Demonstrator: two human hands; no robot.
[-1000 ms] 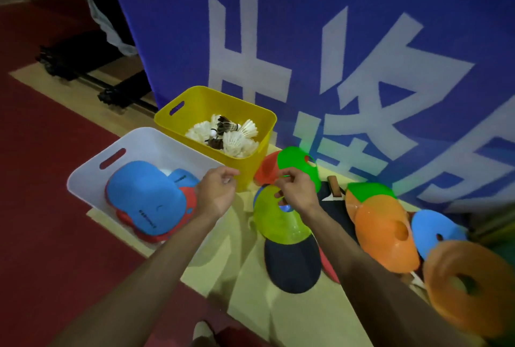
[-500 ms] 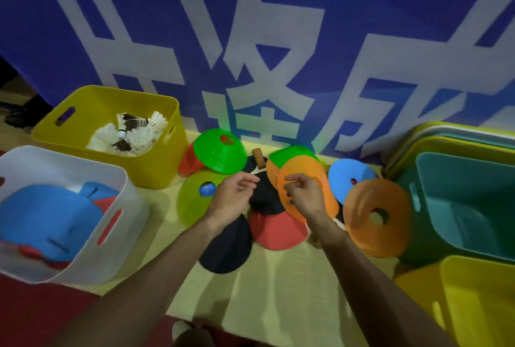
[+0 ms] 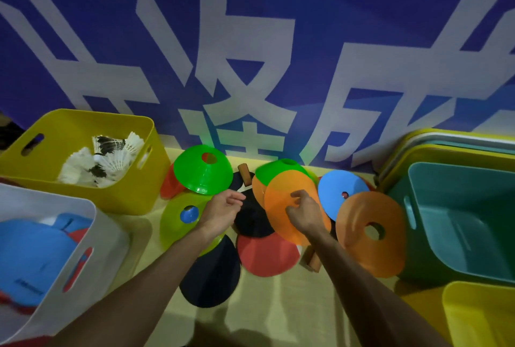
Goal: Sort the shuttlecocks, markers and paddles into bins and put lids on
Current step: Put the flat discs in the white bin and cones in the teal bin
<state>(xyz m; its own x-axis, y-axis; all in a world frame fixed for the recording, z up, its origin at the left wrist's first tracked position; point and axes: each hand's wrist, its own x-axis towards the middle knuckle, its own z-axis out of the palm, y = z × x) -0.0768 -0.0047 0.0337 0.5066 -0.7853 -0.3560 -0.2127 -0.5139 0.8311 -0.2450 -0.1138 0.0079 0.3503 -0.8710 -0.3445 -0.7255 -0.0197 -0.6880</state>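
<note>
A yellow bin [image 3: 125, 196] of shuttlecocks [image 3: 106, 162] sits at upper left, a white bin [image 3: 106, 240] of blue paddles [image 3: 28, 257] at lower left, and a teal bin [image 3: 459, 187] at right. At centre, scattered markers overlap a black paddle [image 3: 253, 221]. The right hand [image 3: 305, 214] pinches a translucent orange marker [image 3: 278, 218] there. The left hand [image 3: 221, 212] hovers loosely curled, holding nothing.

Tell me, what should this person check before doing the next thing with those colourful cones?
1. Right hand grip on orange marker: cannot tell; the hand lies curled over it.
2. Left hand free: ok, holds nothing.
3. Teal bin has room: ok, looks empty.
4. Paddles all sorted: not ok; red paddle is in no bin.
5. Lids on: not ok; yellow bin with shuttlecocks stands open.
</note>
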